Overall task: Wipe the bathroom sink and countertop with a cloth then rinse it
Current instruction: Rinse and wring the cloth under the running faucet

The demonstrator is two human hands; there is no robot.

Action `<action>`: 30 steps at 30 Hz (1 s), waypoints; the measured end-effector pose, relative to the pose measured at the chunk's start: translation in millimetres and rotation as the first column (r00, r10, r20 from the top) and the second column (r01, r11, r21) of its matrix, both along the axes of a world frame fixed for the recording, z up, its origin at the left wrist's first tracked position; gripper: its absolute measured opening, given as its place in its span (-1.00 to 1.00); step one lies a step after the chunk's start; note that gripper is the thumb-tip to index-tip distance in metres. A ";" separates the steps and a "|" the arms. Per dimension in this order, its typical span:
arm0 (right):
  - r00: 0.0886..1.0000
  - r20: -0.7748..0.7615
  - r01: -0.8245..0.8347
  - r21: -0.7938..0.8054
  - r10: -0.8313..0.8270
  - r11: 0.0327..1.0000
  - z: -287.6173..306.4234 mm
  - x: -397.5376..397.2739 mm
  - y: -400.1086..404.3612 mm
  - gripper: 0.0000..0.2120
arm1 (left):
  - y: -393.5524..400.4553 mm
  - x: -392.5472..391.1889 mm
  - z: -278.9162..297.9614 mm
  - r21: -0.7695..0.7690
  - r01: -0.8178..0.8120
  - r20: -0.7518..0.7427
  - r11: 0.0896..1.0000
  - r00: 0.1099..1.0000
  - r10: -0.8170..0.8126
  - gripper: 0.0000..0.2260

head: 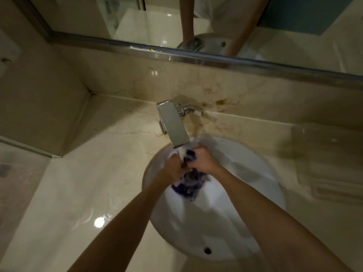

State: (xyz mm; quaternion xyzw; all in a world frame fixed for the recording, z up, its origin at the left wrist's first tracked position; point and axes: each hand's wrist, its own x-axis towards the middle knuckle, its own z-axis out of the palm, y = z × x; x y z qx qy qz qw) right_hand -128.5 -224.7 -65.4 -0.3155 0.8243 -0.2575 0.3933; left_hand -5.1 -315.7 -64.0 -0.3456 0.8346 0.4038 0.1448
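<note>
Both my hands are over the sink (225, 222), a white oval basin, smooth and glossy, sunk into the bench (82, 173). My left hand (172, 169) is clenched around the cloth (191, 183); my right hand (204, 160) grips the same cloth from the other side, fingers curled in tight. The two hands press together just under the tap.

The cloth is dark blue to purple with paler patches, bunched and crumpled, wet-looking. Its lower end hangs loose below my hands into the basin. A whitish bit of it, or running water, I cannot tell which, shows right at the mouth of the tap.

The tap (172, 124) is a flat rectangular spout of polished metal, sharp-edged, reaching out over the back rim of the basin. Behind it a short chrome handle (185, 110) sticks out sideways.

The bench is cream marble-like stone, shiny, with thin dark veins and cracks near the tap. Brown rusty stains mark the stone splashback (220, 102) behind the tap. A bright round light glare sits on the bench to the left of my left forearm.

A small dark overflow hole (207, 250) shows in the near wall of the basin.

A clear, ridged plastic tray (330, 163) lies on the bench to the right of the sink, hard to make out.

A mirror (196, 20) with a metal frame runs along the top and reflects my forearms
</note>
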 end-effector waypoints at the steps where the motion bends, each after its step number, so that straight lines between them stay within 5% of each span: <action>1: 0.996 0.083 0.046 -0.040 -0.042 0.998 6.6 -2.4 4.2 -0.73 | -3.7 -1.2 8.7 0.058 0.035 -0.021 0.998 0.999 -0.033 -0.57; 6: 0.932 0.291 0.268 -0.158 -0.214 0.950 44.7 -7.7 29.4 -0.69 | -22.0 11.1 27.6 0.269 0.171 -0.160 0.948 0.978 -0.131 -0.31; 10: 0.950 0.210 0.271 -0.177 -0.233 0.946 63.5 -0.9 38.1 -0.57 | -25.1 10.1 50.2 0.209 0.251 0.017 0.945 0.965 -0.261 -0.57; 13: 0.968 0.080 0.248 -0.163 -0.238 0.955 69.0 -0.1 39.3 -0.55 | -32.1 7.5 59.8 0.068 0.239 -0.077 0.969 0.969 -0.234 -0.62; 16: 0.980 -0.028 0.190 -0.129 -0.195 0.973 72.0 -5.6 38.8 -0.62 | -40.5 13.0 70.8 0.088 0.239 -0.122 0.967 0.966 -0.228 -0.78; 19: 0.977 0.061 0.212 -0.103 -0.206 0.972 75.8 -1.1 43.0 -0.61 | -44.5 20.1 71.6 0.044 0.233 -0.156 0.972 0.962 -0.223 -0.77; 22: 0.977 0.032 0.215 -0.085 -0.213 0.973 79.5 4.1 43.2 -0.35 | -46.0 23.8 76.0 0.022 0.210 -0.171 0.977 0.964 -0.204 -0.71; 25: 0.995 0.093 0.038 -0.049 -0.033 0.998 87.7 2.7 34.5 0.12 | -48.8 23.1 81.9 0.045 0.253 -0.156 0.967 0.957 -0.243 -0.73; 26: 0.994 0.093 -0.066 0.005 0.065 0.998 87.2 1.0 29.9 0.11 | -49.5 23.3 84.4 0.064 0.260 -0.156 0.964 0.956 -0.247 -0.74; 28: 0.969 -0.008 -0.244 0.170 0.249 0.955 91.3 1.4 21.0 -0.31 | -50.7 21.8 86.1 0.117 0.244 -0.158 0.963 0.962 -0.224 -0.77; 30: 0.934 -0.222 -0.237 0.208 0.282 0.949 90.6 1.4 13.3 -0.47 | -54.5 23.3 89.8 0.191 0.197 -0.186 0.961 0.969 -0.162 -0.71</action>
